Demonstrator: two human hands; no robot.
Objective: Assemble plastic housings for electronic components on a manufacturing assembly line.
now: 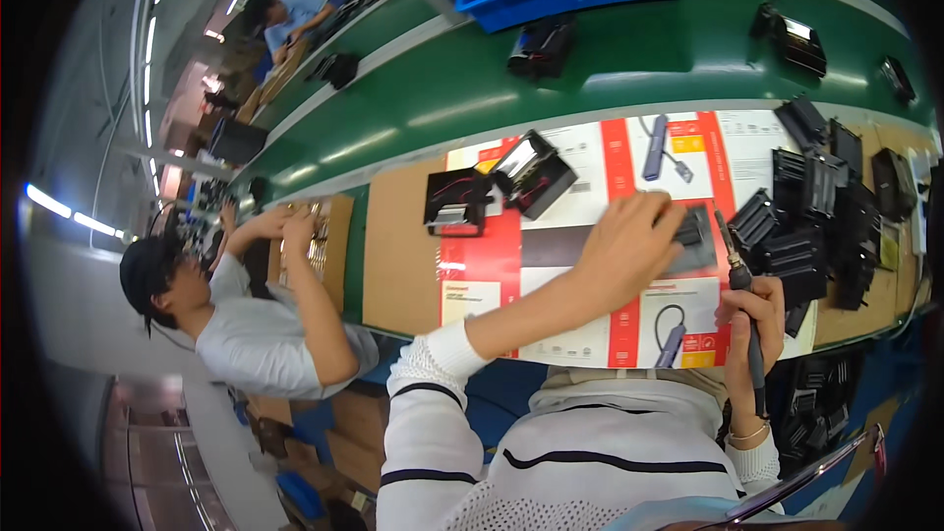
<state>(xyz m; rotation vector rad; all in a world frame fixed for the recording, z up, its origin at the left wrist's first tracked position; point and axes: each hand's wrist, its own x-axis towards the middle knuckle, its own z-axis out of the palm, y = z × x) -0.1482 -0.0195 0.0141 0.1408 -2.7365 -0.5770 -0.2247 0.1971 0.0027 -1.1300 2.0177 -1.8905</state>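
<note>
My left hand reaches across the printed sheet with its fingers curled down onto a small black plastic part that lies on a dark mat. Its fingertips are partly hidden. In my right hand I grip a soldering iron, its metal tip pointing up and away, close to the right side of that part. Beyond my left hand, two black housings sit together: an open one with a shiny metal piece and a flatter one with red wires.
A heap of black plastic housings covers the right end of the bench. Past the sheet runs a green conveyor carrying more black units. Blue bins stand at the far side. On the left, a co-worker handles items in a cardboard box.
</note>
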